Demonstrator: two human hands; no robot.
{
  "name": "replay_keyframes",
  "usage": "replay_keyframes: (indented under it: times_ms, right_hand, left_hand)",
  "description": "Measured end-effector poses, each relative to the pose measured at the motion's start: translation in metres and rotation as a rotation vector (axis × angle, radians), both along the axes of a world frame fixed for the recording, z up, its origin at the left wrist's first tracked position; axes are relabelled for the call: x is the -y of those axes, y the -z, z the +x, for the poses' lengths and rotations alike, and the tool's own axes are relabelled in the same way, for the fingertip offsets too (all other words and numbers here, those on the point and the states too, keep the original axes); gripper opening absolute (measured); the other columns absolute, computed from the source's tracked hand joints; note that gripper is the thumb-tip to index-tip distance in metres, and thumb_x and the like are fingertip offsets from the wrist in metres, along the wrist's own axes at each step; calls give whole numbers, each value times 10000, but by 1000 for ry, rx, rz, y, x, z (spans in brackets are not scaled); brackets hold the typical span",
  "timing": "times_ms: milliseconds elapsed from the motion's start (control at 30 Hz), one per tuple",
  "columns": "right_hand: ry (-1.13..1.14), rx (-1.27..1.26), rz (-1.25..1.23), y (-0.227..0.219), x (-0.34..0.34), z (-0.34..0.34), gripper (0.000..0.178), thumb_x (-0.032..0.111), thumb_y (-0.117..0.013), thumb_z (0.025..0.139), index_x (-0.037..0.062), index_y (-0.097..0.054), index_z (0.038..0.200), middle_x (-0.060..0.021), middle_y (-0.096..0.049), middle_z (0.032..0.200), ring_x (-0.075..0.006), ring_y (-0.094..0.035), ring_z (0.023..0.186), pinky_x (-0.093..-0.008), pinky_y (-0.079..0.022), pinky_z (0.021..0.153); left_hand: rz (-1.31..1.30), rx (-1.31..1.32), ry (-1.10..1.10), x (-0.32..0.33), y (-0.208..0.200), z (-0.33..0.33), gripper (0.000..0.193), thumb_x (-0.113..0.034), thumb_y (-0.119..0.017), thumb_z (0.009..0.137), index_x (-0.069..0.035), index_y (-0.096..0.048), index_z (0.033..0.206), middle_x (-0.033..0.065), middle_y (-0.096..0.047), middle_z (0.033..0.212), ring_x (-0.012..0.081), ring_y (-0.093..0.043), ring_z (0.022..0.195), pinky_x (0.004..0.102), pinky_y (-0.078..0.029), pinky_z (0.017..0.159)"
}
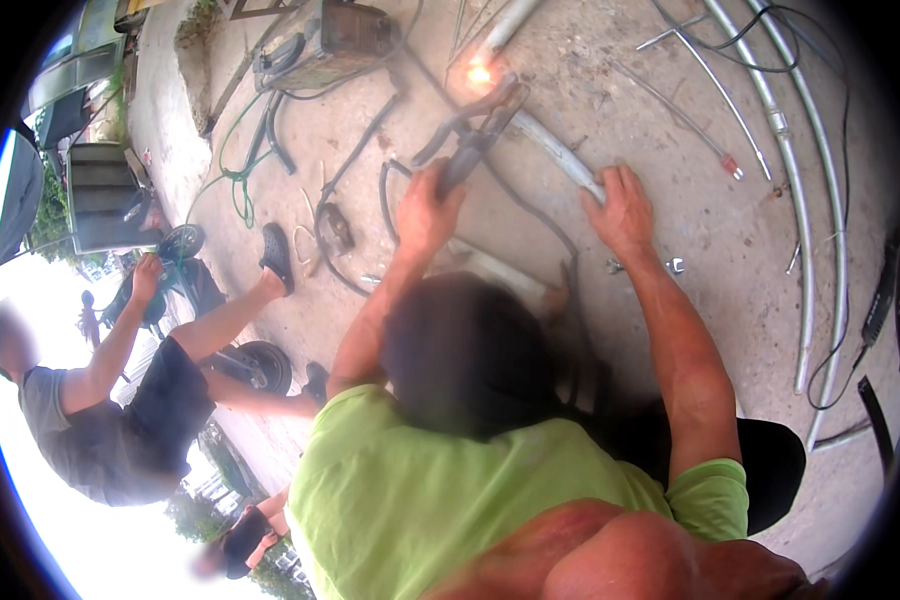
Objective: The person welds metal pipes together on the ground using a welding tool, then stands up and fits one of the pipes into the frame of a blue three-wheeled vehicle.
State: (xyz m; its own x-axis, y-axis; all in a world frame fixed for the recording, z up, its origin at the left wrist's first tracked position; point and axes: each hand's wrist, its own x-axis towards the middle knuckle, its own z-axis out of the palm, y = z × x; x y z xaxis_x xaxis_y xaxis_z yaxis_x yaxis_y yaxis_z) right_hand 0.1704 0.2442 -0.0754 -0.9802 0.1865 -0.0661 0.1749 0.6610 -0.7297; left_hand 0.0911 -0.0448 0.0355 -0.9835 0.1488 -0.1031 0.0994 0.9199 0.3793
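Observation:
My left hand [428,213] is closed round the dark grip of a welding electrode holder [467,157], whose jaws point away from me. Just beyond the jaws, a bright orange glow [480,75] burns at the end of a grey metal pipe [510,25]. My right hand [620,208] grips the near end of a second grey pipe [560,152], which slants up toward the glow. The holder and glare hide the spot where the pipes come close, so I cannot tell whether they touch. Both forearms reach forward over the concrete.
A boxy machine [335,40] with cables stands at the far left. Long curved pipes [785,130], a thin bent rod [720,85] and a wrench [670,266] lie on the right. A green cord [238,180] is on the floor. A person [120,390] sits at left.

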Motion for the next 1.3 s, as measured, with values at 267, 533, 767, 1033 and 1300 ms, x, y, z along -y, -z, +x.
replay_keyframes:
  times_ms: [267,533,767,1033,1300]
  right_hand:
    - [-7,32,-11,-5,-1,0,333,278,-783,859,115,-595,1081,-125,-585,1108,-371,-603,1122,-527,-528,914]
    - [-12,51,9,-2,-1,0,330,292,-764,874,117,-589,1093,-123,-583,1129,-366,-604,1130,-530,-524,922]
    - [-8,78,1,-4,0,-2,316,312,-742,883,118,-590,1082,-114,-586,1123,-355,-601,1137,-511,-524,926]
    - [19,-60,15,-2,2,-1,292,238,-784,855,108,-603,1044,-100,-599,1050,-359,-615,1045,-501,-524,850]
    - [6,-17,10,0,2,1,315,275,-775,860,113,-590,1057,-126,-587,1087,-377,-610,1102,-521,-534,898]
  left_hand:
    - [-17,3,-1,-3,-2,-4,548,-309,-817,895,-78,-642,1360,195,-696,1234,368,-692,1073,437,-548,943]
    - [-18,-1,-14,0,2,-4,555,-317,-814,897,-81,-639,1368,192,-689,1256,361,-680,1108,443,-536,967]
    - [-100,32,-7,7,7,-5,549,-311,-809,900,-66,-642,1362,198,-688,1253,367,-667,1139,445,-523,990]
    - [33,-34,27,2,-1,0,536,-290,-816,899,-71,-640,1355,186,-695,1202,375,-696,1064,448,-554,927]
    - [-13,-65,87,4,-4,6,539,-273,-824,893,-77,-633,1357,176,-699,1152,369,-702,1010,441,-561,868]
